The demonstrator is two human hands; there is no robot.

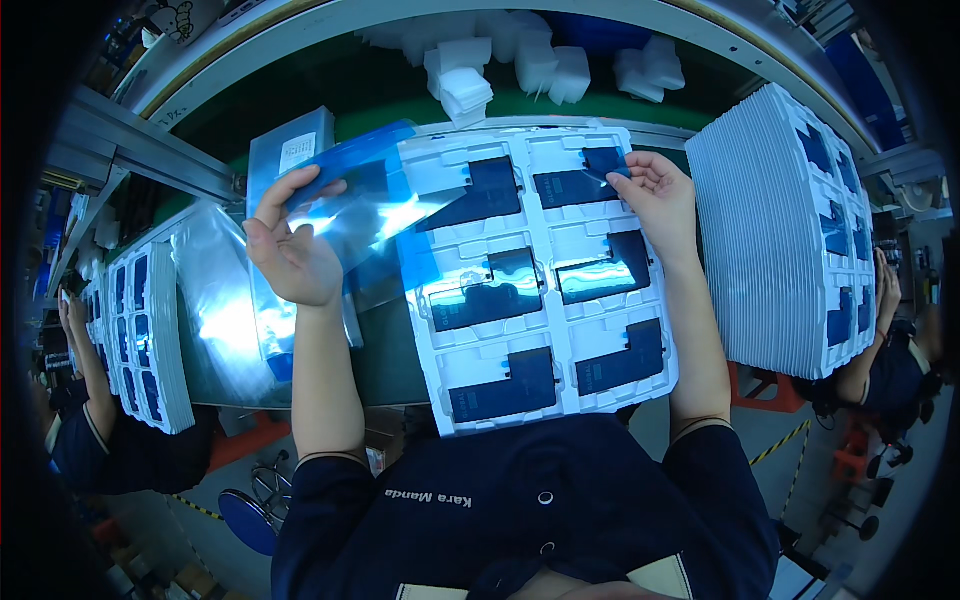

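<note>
A white moulded tray lies in front of me, with several black L-shaped flat batteries in its pockets. My left hand pinches a clear film with blue edges. This film is raised at a slant, its right part reaching over the tray's upper left battery. At the tray's upper right, my right hand has thumb and forefinger closed at the edge of another battery. A dark bluish flap shows by those fingertips; what exactly they grip is unclear. Glare crosses the middle-row batteries.
A tall stack of white trays with batteries on top stands at right, another tray stack at left. Clear plastic sheets lie left of me. White foam pieces sit beyond the tray. Other people's arms show at both sides.
</note>
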